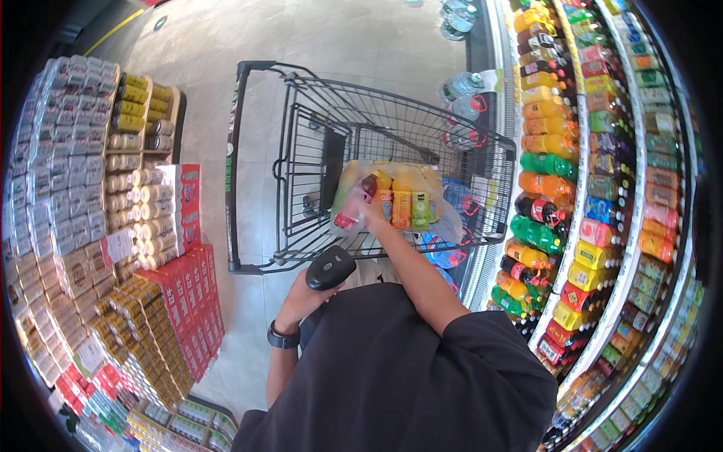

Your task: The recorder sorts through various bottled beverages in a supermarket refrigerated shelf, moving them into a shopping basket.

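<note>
A black handheld barcode scanner [331, 267] is in my left hand [305, 299], which is beside the near side of a black wire shopping cart [294, 175]. My left wrist wears a dark watch. My right arm reaches over the cart's side, and my right hand [371, 212] is at a clear plastic bag [440, 223] in the basket. Several drink bottles with orange and yellow contents [401, 198] stand inside the bag, along with a green-labelled one [420, 210]. A dark red bottle [369, 186] is against my right hand. Plastic blurs my fingers, so their grip is unclear.
Shelves of soft drink bottles [545, 169] run along the right. Large water bottles [463, 87] stand at their foot, some beyond the cart. On the left rise stacked can packs [73, 147], red cartons [189, 299] and cream-capped bottles [155, 212]. Grey tiled floor [254, 34] lies between.
</note>
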`<state>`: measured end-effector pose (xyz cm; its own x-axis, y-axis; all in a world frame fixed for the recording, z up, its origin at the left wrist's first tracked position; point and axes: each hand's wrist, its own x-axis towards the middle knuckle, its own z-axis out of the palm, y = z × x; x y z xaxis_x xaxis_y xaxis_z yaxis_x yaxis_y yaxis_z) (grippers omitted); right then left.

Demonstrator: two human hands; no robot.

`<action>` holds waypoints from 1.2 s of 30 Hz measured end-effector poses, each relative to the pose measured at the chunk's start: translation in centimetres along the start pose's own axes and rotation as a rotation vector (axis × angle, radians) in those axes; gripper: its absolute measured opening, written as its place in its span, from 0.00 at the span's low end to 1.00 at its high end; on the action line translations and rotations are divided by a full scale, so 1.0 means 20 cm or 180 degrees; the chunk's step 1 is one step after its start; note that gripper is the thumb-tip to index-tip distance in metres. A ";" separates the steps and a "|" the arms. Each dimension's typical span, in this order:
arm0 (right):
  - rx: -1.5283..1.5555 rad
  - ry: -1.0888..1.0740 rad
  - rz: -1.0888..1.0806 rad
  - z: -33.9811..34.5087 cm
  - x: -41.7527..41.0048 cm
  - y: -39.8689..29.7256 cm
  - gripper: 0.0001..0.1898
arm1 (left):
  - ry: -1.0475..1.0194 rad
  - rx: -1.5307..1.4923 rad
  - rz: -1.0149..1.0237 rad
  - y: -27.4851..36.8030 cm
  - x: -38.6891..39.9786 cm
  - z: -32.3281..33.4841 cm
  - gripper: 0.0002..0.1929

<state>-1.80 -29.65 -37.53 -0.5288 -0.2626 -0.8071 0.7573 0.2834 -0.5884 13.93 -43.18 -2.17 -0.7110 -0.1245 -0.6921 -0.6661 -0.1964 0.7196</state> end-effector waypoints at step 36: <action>0.3032 -0.1070 -0.3005 -1.59 -2.18 -0.50 0.35 | -0.2620 0.2694 0.1906 0.75 -0.05 1.56 0.23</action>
<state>1.44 8.23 2.02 -0.9690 -0.2468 0.0055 0.2065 -0.8224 -0.5301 -2.38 -15.61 11.19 -0.6707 0.7029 -0.2369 0.0760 0.3828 0.9207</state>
